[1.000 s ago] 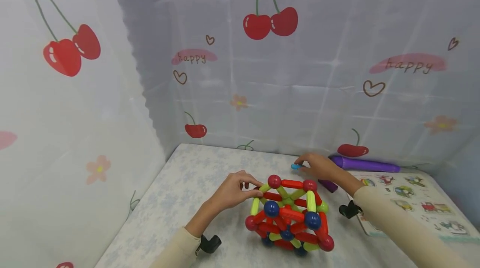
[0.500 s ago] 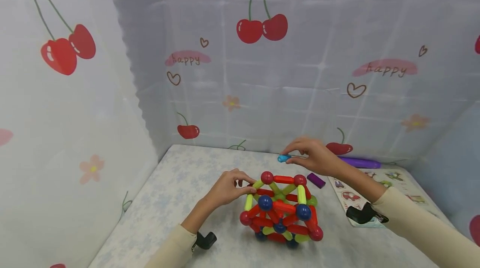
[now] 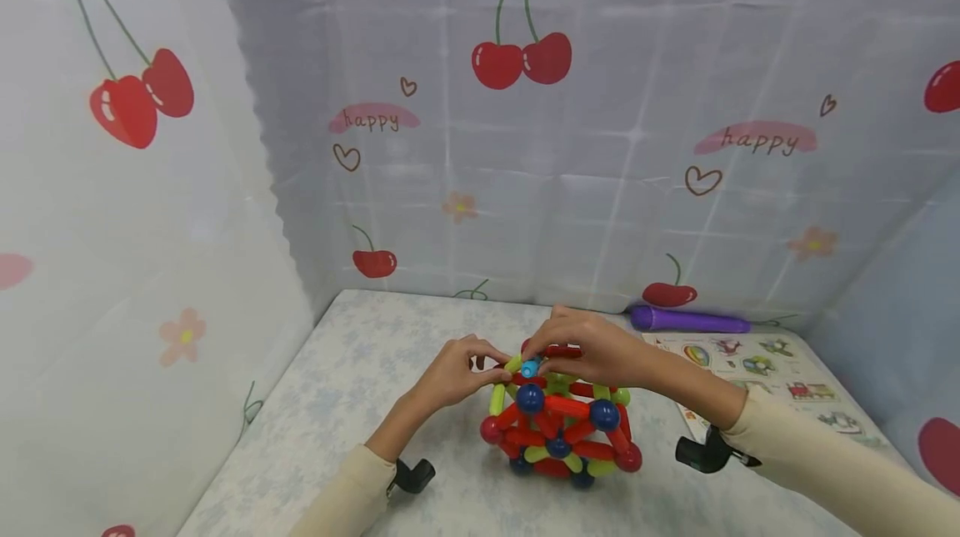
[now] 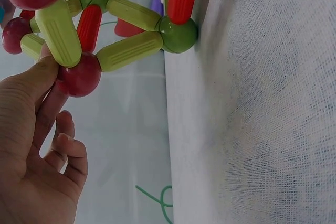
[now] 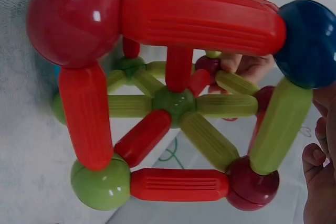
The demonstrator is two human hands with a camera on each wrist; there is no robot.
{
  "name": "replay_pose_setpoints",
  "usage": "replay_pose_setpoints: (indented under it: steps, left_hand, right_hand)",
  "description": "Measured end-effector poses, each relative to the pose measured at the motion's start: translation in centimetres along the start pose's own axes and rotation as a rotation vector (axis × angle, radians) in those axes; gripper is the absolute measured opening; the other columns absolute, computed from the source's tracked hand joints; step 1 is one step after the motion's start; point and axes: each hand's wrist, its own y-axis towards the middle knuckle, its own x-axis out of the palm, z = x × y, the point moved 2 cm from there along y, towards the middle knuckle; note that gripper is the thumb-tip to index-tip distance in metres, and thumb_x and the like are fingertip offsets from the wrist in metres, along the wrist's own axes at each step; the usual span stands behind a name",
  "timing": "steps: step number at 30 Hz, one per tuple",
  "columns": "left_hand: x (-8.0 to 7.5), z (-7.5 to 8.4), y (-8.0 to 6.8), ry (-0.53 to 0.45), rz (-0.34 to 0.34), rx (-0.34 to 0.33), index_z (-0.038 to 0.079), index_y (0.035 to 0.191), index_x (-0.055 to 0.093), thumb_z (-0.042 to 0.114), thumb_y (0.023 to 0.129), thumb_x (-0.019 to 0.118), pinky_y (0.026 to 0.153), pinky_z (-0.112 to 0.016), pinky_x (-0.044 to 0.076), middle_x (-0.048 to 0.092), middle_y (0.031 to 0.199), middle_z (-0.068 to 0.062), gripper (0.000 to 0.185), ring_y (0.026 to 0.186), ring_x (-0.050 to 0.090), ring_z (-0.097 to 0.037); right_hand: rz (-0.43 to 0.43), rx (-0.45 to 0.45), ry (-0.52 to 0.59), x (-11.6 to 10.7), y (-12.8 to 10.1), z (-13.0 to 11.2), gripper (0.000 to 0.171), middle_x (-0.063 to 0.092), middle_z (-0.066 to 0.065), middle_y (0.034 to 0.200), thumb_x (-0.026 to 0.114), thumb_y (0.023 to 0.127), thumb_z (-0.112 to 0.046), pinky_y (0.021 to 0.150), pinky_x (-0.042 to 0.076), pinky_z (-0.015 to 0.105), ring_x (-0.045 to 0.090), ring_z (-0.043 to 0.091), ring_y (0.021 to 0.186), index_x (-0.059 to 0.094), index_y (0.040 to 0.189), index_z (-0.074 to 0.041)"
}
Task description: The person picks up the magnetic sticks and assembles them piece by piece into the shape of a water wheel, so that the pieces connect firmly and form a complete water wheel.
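A frame of magnetic rods and balls point(image 3: 557, 448), in red, yellow-green, green and dark blue, stands on the table. My left hand point(image 3: 453, 374) pinches its left upper corner; in the left wrist view, thumb and fingers lie at a red ball point(image 4: 80, 76) and a yellow-green rod point(image 4: 59, 32). Over the frame's top left, my right hand point(image 3: 600, 345) pinches a short light blue rod point(image 3: 530, 368) close to that same corner. The right wrist view looks through the frame at a green ball point(image 5: 173, 107) in its middle, with right-hand fingers point(image 5: 315, 156) at the edge.
A purple microphone-shaped toy point(image 3: 690, 320) lies along the back curtain point(image 3: 450, 162). To the right is a picture board point(image 3: 810, 378), partly behind the right forearm. Black wrist cameras point(image 3: 412, 477) hang at both cuffs. A side curtain point(image 3: 150, 270) borders the table's left.
My right hand has carried the light blue rod from the back of the table left and down onto the frame's top. The left hand keeps its pinch. The view has turned slightly right.
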Motion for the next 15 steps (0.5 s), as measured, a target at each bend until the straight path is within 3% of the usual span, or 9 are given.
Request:
replay_pose_setpoints:
  steps: [15]
  left_hand:
    - [0.24,-0.06,0.02,-0.006,-0.008,-0.021,0.022,0.115,0.086,0.027,0.096,0.083,0.065,-0.026,0.046,0.078,0.098,0.012,0.019,0.077,0.053,-0.008]
  right_hand:
    - [0.002,-0.128,-0.154,0.69,-0.08,0.38,0.030,0.079,-0.008,0.114,0.087,0.089,-0.005,0.072,0.050,0.016,0.058,0.008,0.090,0.080,0.116,-0.017]
